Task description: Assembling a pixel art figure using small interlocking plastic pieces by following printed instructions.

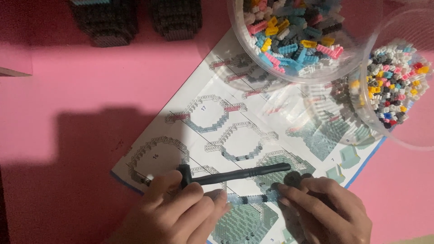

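- At the far left there is just the pink table, with a dark shadow lying on it.
- At the top left, two dark block builds stand side by side on the table.
- The left hand is at the bottom. Its fingers are curled, and the fingertips pinch the left end of a strip of little blocks.
- A small black hammer lies just above the strip. Its head is by the left hand's thumb, and its handle points to the right.
- The strip is pale blue with a few dark bits. It lies flat across the instruction sheet, between the two hands.
- The right hand pinches the right end of the strip with bent fingers.
- At the top, a clear round tub holds many blue, pink, yellow and grey blocks.
- At the far right, a second clear tub holds smaller mixed blocks. It rests partly on the sheet.
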